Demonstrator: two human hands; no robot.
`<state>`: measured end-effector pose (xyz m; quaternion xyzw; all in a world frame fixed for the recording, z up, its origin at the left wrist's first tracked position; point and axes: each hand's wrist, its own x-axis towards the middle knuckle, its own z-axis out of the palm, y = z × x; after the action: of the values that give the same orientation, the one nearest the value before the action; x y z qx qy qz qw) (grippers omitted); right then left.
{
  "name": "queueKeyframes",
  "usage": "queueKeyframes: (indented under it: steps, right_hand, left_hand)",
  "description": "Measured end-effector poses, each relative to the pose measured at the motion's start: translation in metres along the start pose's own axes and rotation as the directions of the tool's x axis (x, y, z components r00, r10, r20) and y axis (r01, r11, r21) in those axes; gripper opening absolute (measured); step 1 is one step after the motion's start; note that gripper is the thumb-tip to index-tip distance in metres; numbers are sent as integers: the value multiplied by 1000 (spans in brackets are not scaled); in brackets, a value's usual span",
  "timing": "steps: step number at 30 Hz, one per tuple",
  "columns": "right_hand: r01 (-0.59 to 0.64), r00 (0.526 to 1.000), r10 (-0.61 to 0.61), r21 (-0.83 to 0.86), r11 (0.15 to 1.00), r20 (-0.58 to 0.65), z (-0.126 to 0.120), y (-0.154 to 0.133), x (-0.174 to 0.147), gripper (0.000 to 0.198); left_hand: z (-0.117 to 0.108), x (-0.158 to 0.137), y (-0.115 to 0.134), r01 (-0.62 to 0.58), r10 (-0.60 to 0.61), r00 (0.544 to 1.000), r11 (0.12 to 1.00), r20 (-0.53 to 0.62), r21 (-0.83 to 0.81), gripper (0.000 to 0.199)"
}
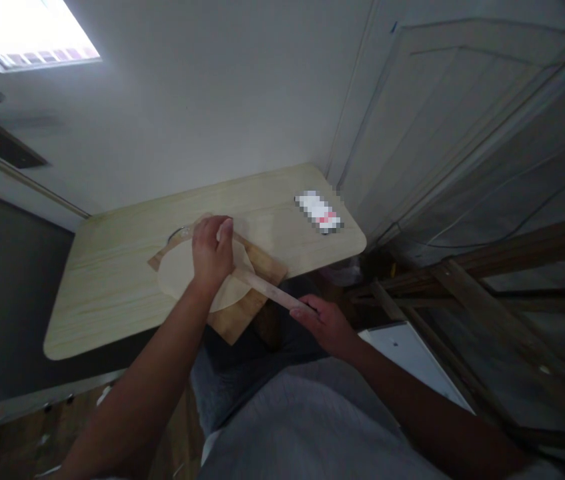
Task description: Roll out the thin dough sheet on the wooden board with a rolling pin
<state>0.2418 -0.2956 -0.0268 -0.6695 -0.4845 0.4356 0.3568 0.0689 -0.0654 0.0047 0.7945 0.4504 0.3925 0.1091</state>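
Observation:
A pale, flat, round paddle point(178, 272) with a long light wooden handle lies over a square brown wooden board point(235, 321). Its left edge reaches past the board. My right hand point(326, 325), in front of the table edge, is closed around the end of the handle. My left hand point(213, 247) rests on the round part with its fingers curled together. Whatever those fingers may hold is hidden. A thin dark curved thing point(178, 233) shows just left of my left hand, too small to name.
The board sits on a light wood-grain table point(112, 280), its front corner jutting over the edge. A phone-like white object point(319, 212), blurred out, lies at the table's right end. A white door stands behind; wooden beams point(482, 310) run along the right.

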Motion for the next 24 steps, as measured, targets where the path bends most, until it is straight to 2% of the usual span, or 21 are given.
queueKeyframes:
  steps: [2, 4, 7, 10, 16, 24]
  right_hand:
    - [12, 1000, -12, -5, 1000, 0, 6, -1, 1, 41]
    - [31, 1000, -30, -20, 999, 5, 10, -2, 2, 39]
    - [44, 999, -44, -46, 998, 7, 11, -2, 3, 37]
    - [25, 1000, -24, -73, 997, 13, 8, -2, 3, 39]
    - [-34, 999, 33, -124, 992, -12, 3, -4, 5, 41]
    - [-101, 995, 100, -89, 991, -16, -1, -6, 5, 43]
  left_hand:
    - [-6, -5, -6, -3, 3, 1000, 1000, 16, 10, 38]
    - [-6, -10, -10, -47, 44, 994, 999, 98, 23, 37]
    - [2, -14, -15, -122, 109, 969, 991, 223, 48, 40]
    - [12, -9, -15, -172, 141, 948, 981, 286, 85, 41]
    - [25, 4, -8, -173, 122, 934, 977, 336, 126, 44]
    - [37, 12, -2, -141, 71, 922, 977, 381, 159, 43]
